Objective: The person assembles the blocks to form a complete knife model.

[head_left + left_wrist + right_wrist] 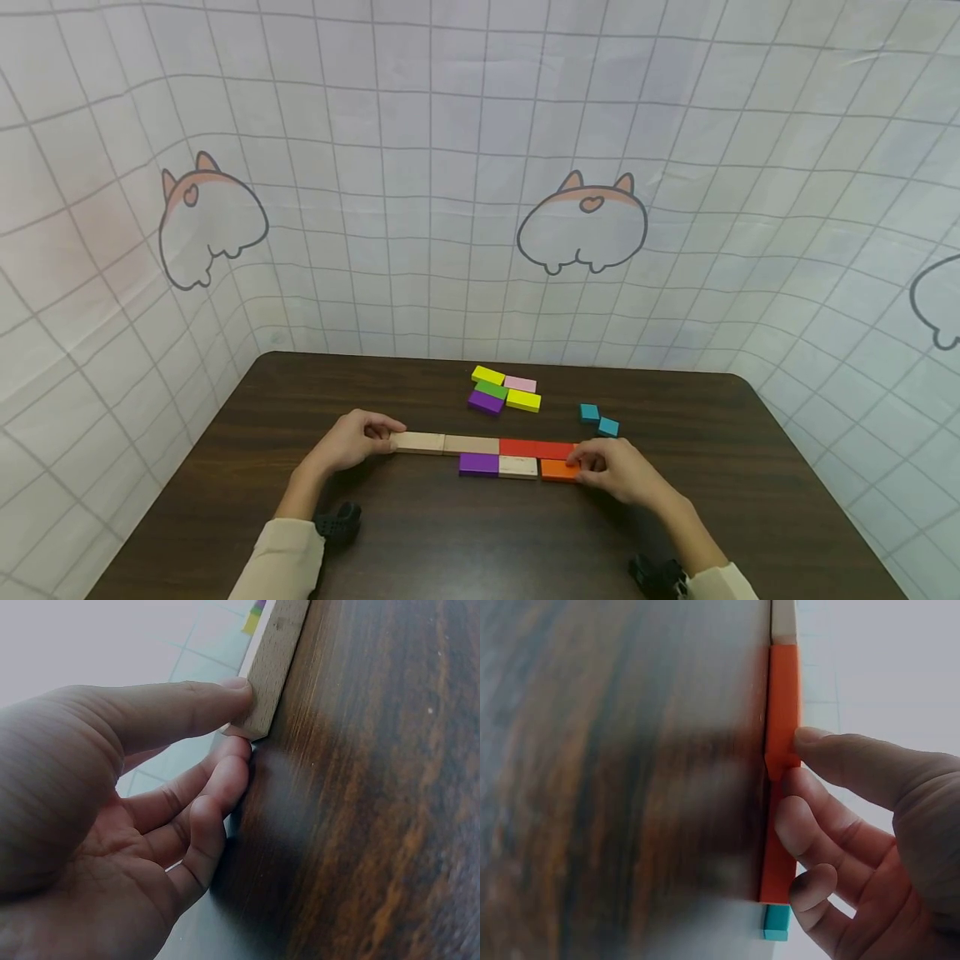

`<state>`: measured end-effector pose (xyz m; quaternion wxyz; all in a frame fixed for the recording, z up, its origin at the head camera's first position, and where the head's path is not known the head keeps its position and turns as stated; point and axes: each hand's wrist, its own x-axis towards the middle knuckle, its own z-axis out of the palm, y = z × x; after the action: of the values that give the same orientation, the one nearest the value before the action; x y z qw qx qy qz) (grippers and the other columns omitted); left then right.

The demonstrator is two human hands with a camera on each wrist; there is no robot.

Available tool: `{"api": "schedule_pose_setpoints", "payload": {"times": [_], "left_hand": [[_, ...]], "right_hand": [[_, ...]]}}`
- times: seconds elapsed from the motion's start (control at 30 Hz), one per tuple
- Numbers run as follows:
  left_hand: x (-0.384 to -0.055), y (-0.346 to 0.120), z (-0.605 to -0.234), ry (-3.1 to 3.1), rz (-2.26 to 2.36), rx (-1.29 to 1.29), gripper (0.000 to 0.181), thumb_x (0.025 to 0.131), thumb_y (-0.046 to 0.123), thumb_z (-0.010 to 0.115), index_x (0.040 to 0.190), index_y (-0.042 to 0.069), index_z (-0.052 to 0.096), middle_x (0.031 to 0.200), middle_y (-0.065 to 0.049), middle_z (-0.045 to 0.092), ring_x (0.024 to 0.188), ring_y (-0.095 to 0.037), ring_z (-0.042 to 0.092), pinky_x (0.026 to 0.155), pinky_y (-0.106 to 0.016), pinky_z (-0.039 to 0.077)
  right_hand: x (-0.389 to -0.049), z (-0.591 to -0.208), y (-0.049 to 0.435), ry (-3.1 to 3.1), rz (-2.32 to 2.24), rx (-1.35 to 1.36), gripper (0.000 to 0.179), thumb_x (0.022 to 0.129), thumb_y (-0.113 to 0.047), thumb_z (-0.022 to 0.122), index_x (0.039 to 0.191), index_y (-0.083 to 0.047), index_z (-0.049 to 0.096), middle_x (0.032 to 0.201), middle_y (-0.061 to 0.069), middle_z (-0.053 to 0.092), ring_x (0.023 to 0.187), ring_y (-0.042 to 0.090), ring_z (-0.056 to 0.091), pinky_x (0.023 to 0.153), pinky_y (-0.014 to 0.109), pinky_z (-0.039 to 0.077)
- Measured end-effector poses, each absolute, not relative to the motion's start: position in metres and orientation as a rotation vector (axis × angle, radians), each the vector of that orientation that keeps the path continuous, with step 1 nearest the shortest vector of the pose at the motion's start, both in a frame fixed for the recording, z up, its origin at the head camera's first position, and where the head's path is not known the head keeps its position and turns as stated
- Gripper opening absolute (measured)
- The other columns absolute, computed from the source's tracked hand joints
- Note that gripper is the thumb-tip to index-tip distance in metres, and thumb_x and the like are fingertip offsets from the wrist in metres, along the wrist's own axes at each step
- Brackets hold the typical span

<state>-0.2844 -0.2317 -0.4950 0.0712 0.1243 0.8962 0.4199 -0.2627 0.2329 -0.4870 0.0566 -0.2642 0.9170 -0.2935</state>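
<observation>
Facing white grid-patterned cloth walls (450, 92) across a dark brown wood-grain table (450, 542). With the left hand (354, 442), pinching the outer end of a plain beige wooden block (420, 443), leftmost in the back row (484, 446). With the right hand (617, 468), pinching the right end of a flat orange rectangular block (557, 471), lying in the front row (480, 465) beside a cream rectangular block (517, 468) and before the red stretch (534, 450). Having two small teal blocks (589, 413) lying just beyond that hand.

Plain block (274, 664): bare wood, fine grain, matt
Orange block (783, 705): smooth, painted look
Desk (405, 537): wood-grain, smooth, slightly glossy
Backdrop (420, 208): cloth-like, creased, matt
Sleeve (283, 558): matt cloth
</observation>
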Motion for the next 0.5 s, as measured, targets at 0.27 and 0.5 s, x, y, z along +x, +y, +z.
{"api": "schedule_pose_setpoints", "payload": {"times": [0.27, 0.5], "left_hand": [[-0.2843, -0.2301, -0.4935, 2.693, 1.260, 0.354, 0.024, 0.092, 0.012, 0.077, 0.115, 0.014, 0.079, 0.090, -0.002, 0.068, 0.078, -0.017, 0.057, 0.071, -0.034, 0.048], [-0.2835, -0.2300, -0.4937, 2.685, 1.266, 0.345, 0.024, 0.091, 0.012, 0.077, 0.115, 0.013, 0.078, 0.090, -0.002, 0.068, 0.078, -0.017, 0.057, 0.071, -0.034, 0.048]], "right_hand": [[-0.2628, -0.4864, 0.2293, 2.782, -0.880, -0.818, 0.015, 0.092, -0.017, 0.076, 0.107, -0.016, 0.075, 0.084, -0.010, 0.065, 0.069, 0.001, 0.053, 0.066, 0.023, 0.049], [-0.2632, -0.4862, 0.2266, 2.783, -0.862, -0.773, 0.016, 0.092, -0.016, 0.077, 0.107, -0.018, 0.075, 0.084, -0.010, 0.064, 0.070, 0.003, 0.053, 0.066, 0.022, 0.049]]}}
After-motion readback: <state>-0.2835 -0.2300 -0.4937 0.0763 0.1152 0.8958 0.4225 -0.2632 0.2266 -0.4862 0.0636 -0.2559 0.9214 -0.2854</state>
